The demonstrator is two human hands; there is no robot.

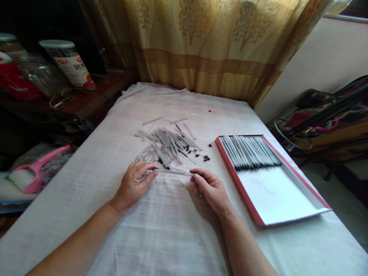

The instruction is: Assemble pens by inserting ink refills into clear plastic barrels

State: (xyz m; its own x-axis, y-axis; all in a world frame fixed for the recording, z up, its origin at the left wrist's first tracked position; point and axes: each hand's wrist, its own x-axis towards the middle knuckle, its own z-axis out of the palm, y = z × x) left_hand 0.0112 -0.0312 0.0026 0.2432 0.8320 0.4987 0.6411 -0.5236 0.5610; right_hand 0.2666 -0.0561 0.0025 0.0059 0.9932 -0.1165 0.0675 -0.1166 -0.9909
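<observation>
My left hand point(135, 184) and my right hand point(209, 188) rest on the white cloth and pinch the two ends of one clear pen tube point(174, 172) held level between them. Just beyond the tube lies a loose pile of clear pen tubes point(165, 143) with several small black caps point(202, 156) scattered at its right. To the right sits a shallow red-edged box lid point(276, 199) with a neat row of assembled pens point(250, 151) laid across its far end.
The white cloth point(161, 230) covers the table. A gold curtain point(207, 46) hangs behind it. Jars point(69, 63) stand on a dark shelf at the left, with a pink-handled tool point(37, 168) below. Cables and clutter point(324, 115) lie at the right.
</observation>
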